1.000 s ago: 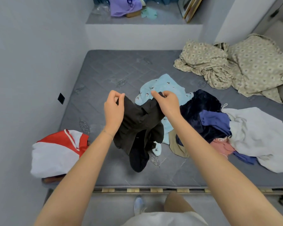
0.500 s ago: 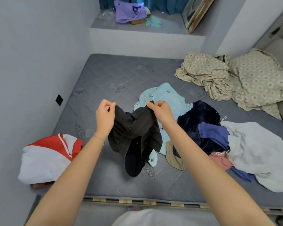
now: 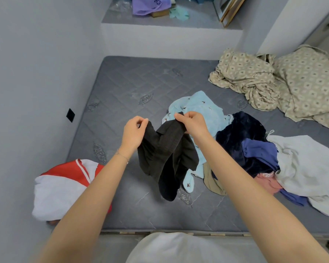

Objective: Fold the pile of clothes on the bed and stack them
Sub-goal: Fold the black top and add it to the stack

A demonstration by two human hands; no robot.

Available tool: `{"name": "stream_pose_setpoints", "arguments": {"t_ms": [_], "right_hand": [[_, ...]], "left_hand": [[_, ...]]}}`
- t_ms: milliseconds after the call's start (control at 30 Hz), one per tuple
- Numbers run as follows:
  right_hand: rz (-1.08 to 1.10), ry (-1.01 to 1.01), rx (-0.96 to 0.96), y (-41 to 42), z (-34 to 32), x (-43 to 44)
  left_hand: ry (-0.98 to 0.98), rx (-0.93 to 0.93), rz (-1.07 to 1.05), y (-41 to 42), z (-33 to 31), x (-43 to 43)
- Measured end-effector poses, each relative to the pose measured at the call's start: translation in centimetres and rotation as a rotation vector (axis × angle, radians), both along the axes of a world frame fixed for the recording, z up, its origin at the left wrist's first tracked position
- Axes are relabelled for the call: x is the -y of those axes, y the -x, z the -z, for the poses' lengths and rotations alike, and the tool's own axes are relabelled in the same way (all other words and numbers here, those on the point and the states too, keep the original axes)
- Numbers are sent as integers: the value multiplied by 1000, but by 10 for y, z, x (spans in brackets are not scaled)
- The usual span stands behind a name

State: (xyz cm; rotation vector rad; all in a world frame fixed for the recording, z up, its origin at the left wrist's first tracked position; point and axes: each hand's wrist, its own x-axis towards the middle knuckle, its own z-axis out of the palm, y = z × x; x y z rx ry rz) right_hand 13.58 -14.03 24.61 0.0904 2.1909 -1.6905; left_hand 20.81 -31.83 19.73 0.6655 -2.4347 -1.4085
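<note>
Now the left hand point(image 3: 134, 132) and right hand point(image 3: 193, 124) each pinch the top edge of the black garment point(image 3: 165, 156), which hangs bunched above the bed point(image 3: 122, 88) at frame centre. Best to spread the hands apart, shake it flat, then lay it left of the pile point(image 3: 254, 149).

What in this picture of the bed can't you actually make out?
Head view, the only one:
- black garment: bunched between the left hand and the right hand, so its kind is hidden in its own folds.
- tan garment: mostly under the light blue garment and the right forearm.
- pink garment: mostly buried under the blue garment and the white garment.
- purple cloth on the ledge: cut off by the top edge.
</note>
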Motion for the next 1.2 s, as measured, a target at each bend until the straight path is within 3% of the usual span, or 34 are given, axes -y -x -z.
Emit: {"name": "stream_pose_setpoints", "arguments": {"t_ms": [233,433,767,967,1100,1200], "right_hand": [[-22,-31,-45,-11,3,51],[-149,-67,-91,-14,-10,66],[-10,105,94,-30,28,68],[-87,-76,143,-52,96,36],[-245,-180,256,-66,136,19],[-283,-214,240,-68,152,17]], "left_hand": [[-22,85,581,6,-9,35],[-113,115,737,22,-21,59],[-195,131,519,10,5,72],[-429,105,357,-1,7,81],[-512,63,330,-1,-10,76],[-572,38,336,2,-27,71]]}}
